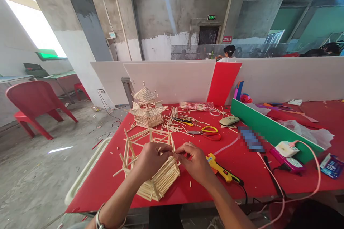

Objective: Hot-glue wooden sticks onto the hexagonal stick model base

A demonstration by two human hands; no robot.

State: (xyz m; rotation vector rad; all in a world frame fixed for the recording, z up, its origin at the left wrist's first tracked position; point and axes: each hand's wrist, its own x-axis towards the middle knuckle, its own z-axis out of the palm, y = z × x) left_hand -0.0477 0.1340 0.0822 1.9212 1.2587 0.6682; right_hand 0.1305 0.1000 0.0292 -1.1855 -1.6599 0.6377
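My left hand (153, 160) and my right hand (194, 160) meet at the near right corner of an open frame of thin wooden sticks (163, 180). Both are closed in a pinch, fingertips almost touching, on a thin wooden stick (173, 145) at the frame's upper edge. Fingers cover most of the spot they grip. The frame has several sides, slatted lower walls and sticks jutting out at the left. Behind it stands a finished-looking pagoda model (146, 109) of the same sticks, with tiered roofs. A yellow glue gun (221, 169) lies right of my right hand.
Loose sticks (174, 123), a cutter knife (183, 121), scissors (202, 132) and a bagged stick bundle (196, 106) lie behind the frame. Rightward are an oval case (229, 121), a green board (274, 128), a purple power strip (287, 161) and cables. A red chair (40, 100) stands left.
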